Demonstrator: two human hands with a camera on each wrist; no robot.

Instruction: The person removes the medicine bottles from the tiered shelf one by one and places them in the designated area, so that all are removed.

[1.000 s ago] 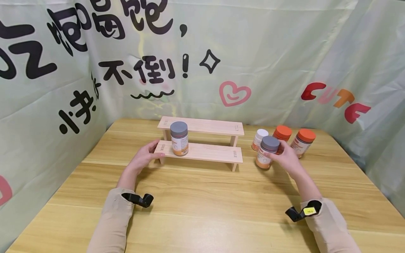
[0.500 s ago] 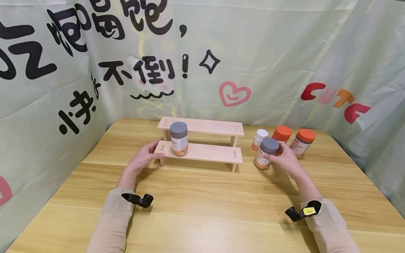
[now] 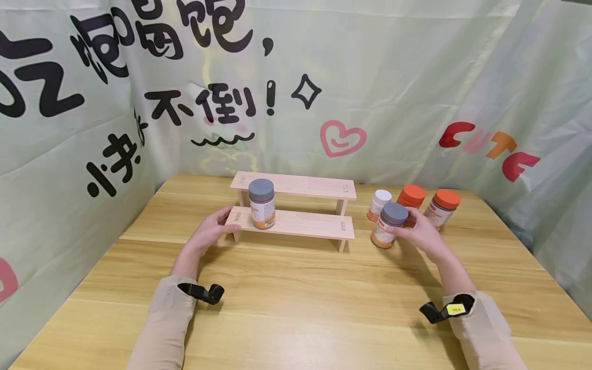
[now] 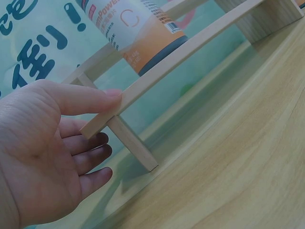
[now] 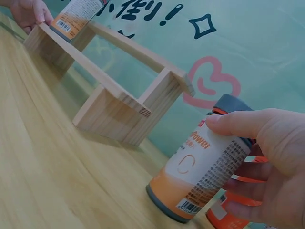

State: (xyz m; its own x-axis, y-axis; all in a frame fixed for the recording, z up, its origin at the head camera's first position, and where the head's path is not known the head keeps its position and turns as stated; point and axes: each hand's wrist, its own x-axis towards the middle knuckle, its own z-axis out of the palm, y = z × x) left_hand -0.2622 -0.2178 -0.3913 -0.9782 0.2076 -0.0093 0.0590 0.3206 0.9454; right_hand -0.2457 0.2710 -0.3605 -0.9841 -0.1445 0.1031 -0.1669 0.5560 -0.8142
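Observation:
A two-step wooden shelf (image 3: 296, 223) stands on the table, with a grey-lidded supplement bottle (image 3: 262, 205) upright on the left of its lower step. My left hand (image 3: 210, 230) grips the left end of that step; in the left wrist view the thumb (image 4: 90, 100) lies against the board's edge and the other fingers curl behind its end. To the right of the shelf, my right hand (image 3: 422, 234) holds a second grey-lidded bottle (image 3: 387, 228), thumb on the near side below the lid. This bottle (image 5: 198, 167) stands at the tabletop; whether its base touches is hard to tell.
Behind the held bottle stand a white-lidded bottle (image 3: 380, 203) and two orange-lidded bottles, one partly hidden (image 3: 411, 195) and one farther right (image 3: 442, 208). A printed cloth (image 3: 398, 92) hangs behind the table (image 3: 296, 308).
The right hand's bottle has shifted slightly left and toward me, and the right forearm has moved a little right. My left hand, the shelf and the bottle on it stay where they were.

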